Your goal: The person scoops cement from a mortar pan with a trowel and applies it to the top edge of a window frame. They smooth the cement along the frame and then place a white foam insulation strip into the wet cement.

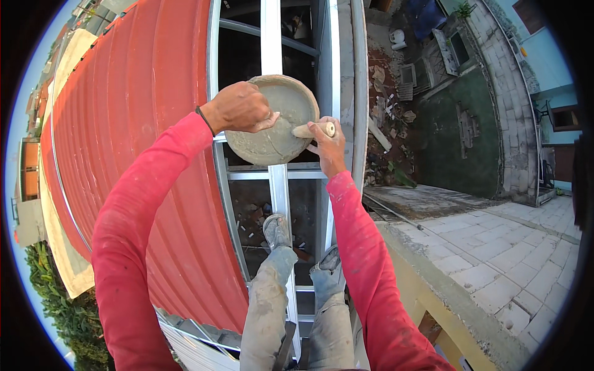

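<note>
A round, mortar-coated pan [272,145] of grey wet mix sits over the metal beams in front of me. My right hand [326,144] is closed on a pale wooden handle [307,130] at the pan's right side; the tool's lower end is hard to see in the mix. My left hand [241,108] is closed over the pan's upper left, with something small and pale at the fingertips that I cannot make out.
My dust-covered feet [277,234] stand on narrow steel beams [275,191] over dark open gaps and rubble below. A red corrugated roof [130,80] slopes at left. At right, a block wall ledge [476,247] edges a drop to a littered yard [458,136].
</note>
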`<act>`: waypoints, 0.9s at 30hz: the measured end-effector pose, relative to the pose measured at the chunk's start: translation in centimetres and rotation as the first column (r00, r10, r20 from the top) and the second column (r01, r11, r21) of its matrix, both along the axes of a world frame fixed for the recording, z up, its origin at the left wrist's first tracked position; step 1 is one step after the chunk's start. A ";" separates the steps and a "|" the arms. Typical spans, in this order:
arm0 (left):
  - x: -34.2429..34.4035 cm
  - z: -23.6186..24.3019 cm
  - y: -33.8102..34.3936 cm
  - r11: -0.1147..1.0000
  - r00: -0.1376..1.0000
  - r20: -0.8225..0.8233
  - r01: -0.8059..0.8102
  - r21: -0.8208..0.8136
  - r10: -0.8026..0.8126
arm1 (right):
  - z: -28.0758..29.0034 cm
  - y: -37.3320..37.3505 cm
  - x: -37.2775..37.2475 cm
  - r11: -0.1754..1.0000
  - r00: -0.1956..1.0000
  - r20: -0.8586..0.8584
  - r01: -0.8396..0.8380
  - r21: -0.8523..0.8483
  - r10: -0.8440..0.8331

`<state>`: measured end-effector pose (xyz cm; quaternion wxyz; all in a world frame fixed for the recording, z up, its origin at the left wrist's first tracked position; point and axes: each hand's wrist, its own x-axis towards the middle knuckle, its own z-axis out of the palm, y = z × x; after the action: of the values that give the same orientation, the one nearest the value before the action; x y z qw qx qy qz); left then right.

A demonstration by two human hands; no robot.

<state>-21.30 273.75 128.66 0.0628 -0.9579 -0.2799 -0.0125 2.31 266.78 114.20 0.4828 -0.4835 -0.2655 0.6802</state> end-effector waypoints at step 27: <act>-2.5 -22.0 -3.7 0.017 -0.558 0.403 -0.572 -0.820 0.726 | -1.8 -0.6 1.4 0.985 0.759 0.636 -0.171 -0.011 0.139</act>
<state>-23.84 270.01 106.67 -0.1814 -0.2478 -0.8332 -0.4598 3.68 266.14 112.38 0.3183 -0.6491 -0.4680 0.5083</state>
